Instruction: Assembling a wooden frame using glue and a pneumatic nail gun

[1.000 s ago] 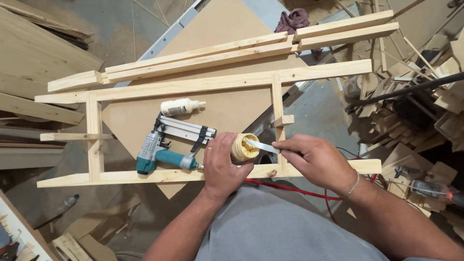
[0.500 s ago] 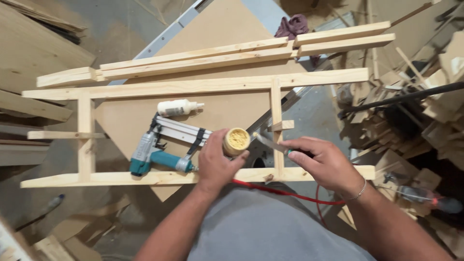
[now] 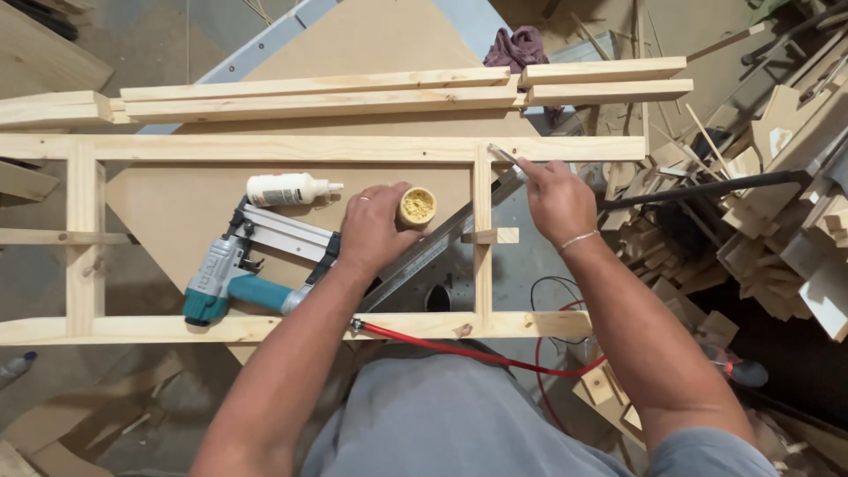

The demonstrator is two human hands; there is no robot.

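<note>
A pale wooden frame (image 3: pixel 291 147) of long rails and short uprights lies across a board in front of me. My left hand (image 3: pixel 373 228) grips a small round tub of yellowish filler (image 3: pixel 416 207), its open top facing up, just left of the frame's right upright (image 3: pixel 482 238). My right hand (image 3: pixel 556 199) holds a small metal blade (image 3: pixel 504 155) whose tip touches the joint where that upright meets the far rail.
A teal and silver nail gun (image 3: pixel 252 265) with a red hose (image 3: pixel 459 349) lies on the board by my left forearm. A white glue bottle (image 3: pixel 289 189) lies beyond it. Loose wooden strips (image 3: pixel 397 93) rest behind the frame; wood offcuts (image 3: pixel 768 212) pile up at right.
My right hand has moved the blade away from the tub, up and out to the far rail joint. My left hand has kept hold of the tub.
</note>
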